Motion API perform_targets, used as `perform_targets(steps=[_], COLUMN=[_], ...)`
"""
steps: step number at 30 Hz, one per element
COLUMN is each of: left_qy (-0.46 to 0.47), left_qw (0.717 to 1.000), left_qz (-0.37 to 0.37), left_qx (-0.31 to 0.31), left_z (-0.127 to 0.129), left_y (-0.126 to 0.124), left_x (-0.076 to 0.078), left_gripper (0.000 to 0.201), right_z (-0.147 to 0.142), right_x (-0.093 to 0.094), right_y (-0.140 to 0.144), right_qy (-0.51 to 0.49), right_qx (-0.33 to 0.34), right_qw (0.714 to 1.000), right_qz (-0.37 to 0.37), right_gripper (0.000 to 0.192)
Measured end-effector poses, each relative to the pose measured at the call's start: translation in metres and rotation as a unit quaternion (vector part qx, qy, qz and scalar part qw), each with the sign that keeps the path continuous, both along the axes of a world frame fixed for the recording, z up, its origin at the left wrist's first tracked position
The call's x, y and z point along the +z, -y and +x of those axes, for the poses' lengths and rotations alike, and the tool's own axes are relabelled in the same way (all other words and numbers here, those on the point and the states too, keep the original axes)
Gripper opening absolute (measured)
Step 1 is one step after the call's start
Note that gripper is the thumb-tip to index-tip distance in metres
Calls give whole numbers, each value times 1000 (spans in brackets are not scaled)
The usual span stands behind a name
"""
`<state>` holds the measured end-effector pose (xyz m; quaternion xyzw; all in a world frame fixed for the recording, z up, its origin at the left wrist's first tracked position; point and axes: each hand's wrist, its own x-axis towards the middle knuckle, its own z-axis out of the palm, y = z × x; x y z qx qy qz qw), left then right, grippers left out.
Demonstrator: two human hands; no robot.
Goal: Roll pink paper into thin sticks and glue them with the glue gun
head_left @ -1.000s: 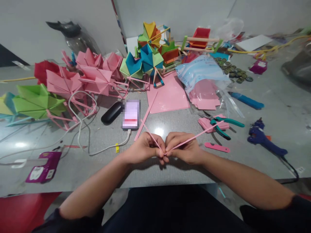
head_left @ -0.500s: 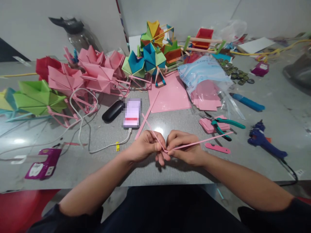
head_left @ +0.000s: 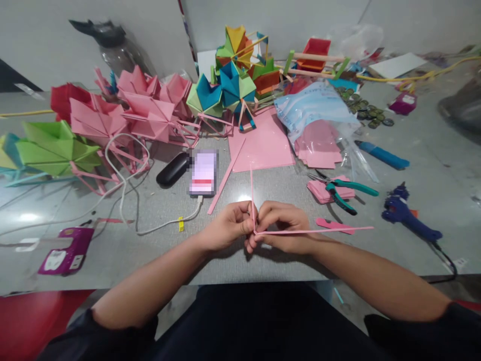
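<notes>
I see my left hand (head_left: 229,226) and right hand (head_left: 282,226) pinching the pink strip (head_left: 315,231), now bent sharper, one leg upright.

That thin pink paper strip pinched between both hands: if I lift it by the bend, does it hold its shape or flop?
The pink strip probably holds shape: both legs run straight from the bend, one up, one out to the right, unsupported. It looks very light, so a draught or nudge could shift it. Being narrow folded paper, it likely creases easily where the left hand and right hand pinch it.
</notes>
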<state>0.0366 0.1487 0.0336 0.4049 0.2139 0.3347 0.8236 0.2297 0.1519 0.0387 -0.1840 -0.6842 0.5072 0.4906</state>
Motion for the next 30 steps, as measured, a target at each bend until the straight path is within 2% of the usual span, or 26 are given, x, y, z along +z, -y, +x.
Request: perform_targets(steps=[9, 14, 19, 24, 30], left_qy=[-47, -94, -135, -175, -185], left_qw=[998, 993, 988, 981, 976], left_qz=[14, 36, 31, 34, 52], left_qx=[25, 54, 64, 79, 104], left_z=[3, 7, 10, 10, 10], left_y=[2, 10, 17, 15, 15], left_x=[4, 8, 11, 11, 9], left_gripper=[57, 60, 64, 65, 63], right_z=[3, 4, 6, 10, 10], right_x=[5, 8, 8, 6, 3], right_y=[-2, -5, -7, -11, -14], right_qy=[66, 91, 101, 132, 121], right_qx=[-13, -11, 15, -3, -5], right_qw=[996, 990, 991, 985, 988], right_qz=[51, 104, 90, 107, 97], right_gripper=[8, 11, 16, 19, 20])
